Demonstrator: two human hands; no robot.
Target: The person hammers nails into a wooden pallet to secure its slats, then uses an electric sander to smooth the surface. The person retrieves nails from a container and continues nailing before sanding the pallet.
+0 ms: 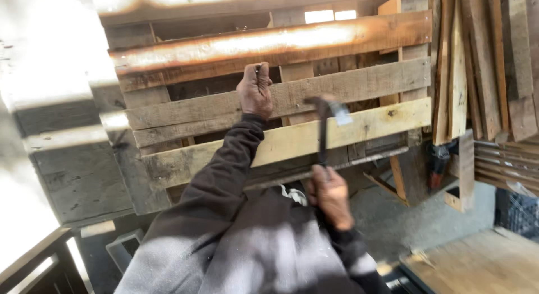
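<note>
A wooden pallet stands on edge in front of me, its slats running across the view. My left hand grips the top edge of a middle slat with a small dark object between the fingers. My right hand is closed around the handle of a hammer, whose dark, blurred head is raised in front of the pale lower slat. Both arms wear dark sleeves.
Loose boards lean upright at the right. A wooden tabletop lies at the lower right. A grey weathered panel stands at the left, with a dark rail below. Concrete floor shows behind the pallet.
</note>
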